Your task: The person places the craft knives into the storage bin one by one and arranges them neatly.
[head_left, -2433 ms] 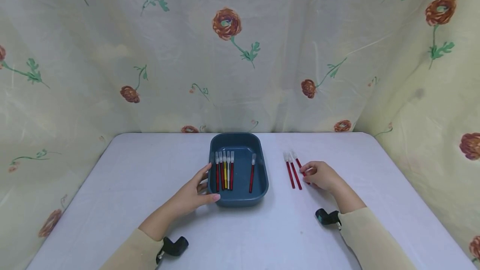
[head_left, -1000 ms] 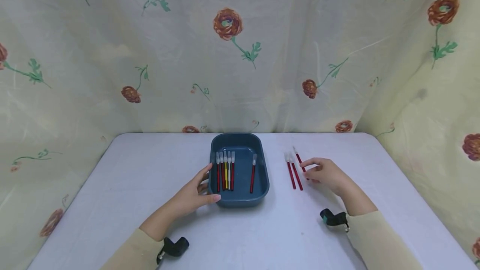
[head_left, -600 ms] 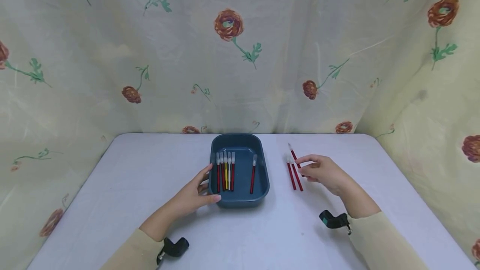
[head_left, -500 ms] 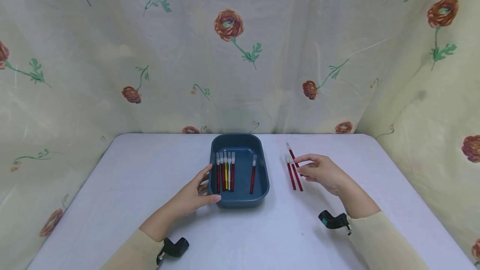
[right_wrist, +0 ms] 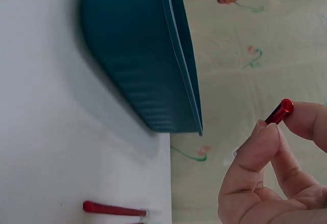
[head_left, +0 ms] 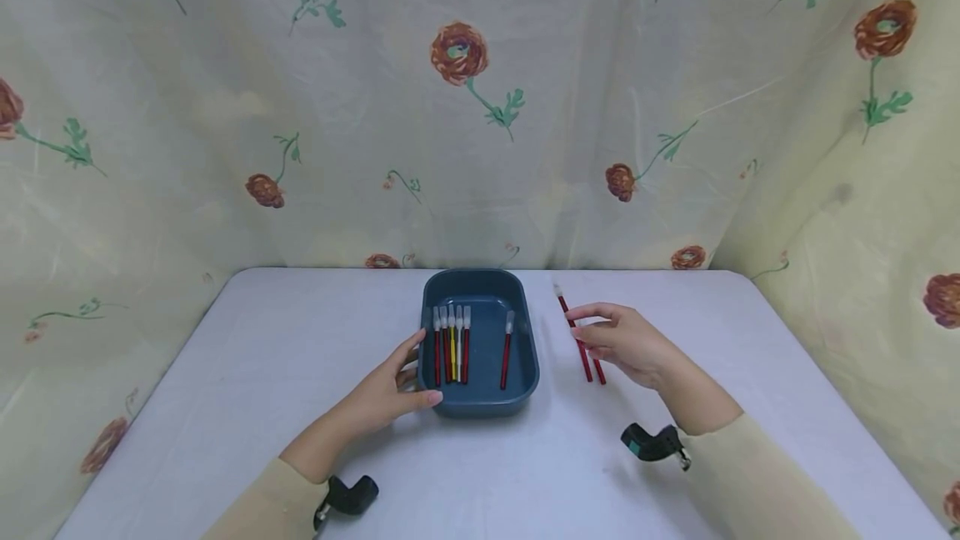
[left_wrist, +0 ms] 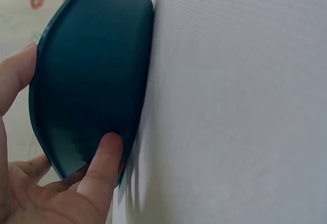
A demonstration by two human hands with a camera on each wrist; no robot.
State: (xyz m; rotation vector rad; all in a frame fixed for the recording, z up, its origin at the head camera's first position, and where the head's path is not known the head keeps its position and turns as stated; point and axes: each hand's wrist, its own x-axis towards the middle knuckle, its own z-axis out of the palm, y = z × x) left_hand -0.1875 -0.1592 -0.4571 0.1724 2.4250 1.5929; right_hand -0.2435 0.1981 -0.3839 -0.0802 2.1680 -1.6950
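My right hand (head_left: 633,348) pinches a slim red pen-shaped tool (head_left: 564,304) with a clear cap between thumb and fingertips. The right wrist view shows its shiny red end (right_wrist: 281,111) held above the table. Below that hand lie two similar red tools (head_left: 584,363), partly hidden by the fingers. My left hand (head_left: 375,398) holds the near-left side of a dark blue tray (head_left: 480,408), fingers against the wall and rim. Inside the tray, a row of several capped tools (head_left: 453,352), red, yellow and silver, lies at the left. A single red one (head_left: 506,357) is apart at the right.
A white cloth-covered table (head_left: 315,315) carries the tray near its far edge. A flower-patterned curtain (head_left: 525,190) hangs behind and at both sides. Small black devices (head_left: 651,442) are strapped at both wrists.
My right hand has lifted the rightmost red tool and carried it left, over the other two and nearer the tray. My left hand and the tray stay in place.
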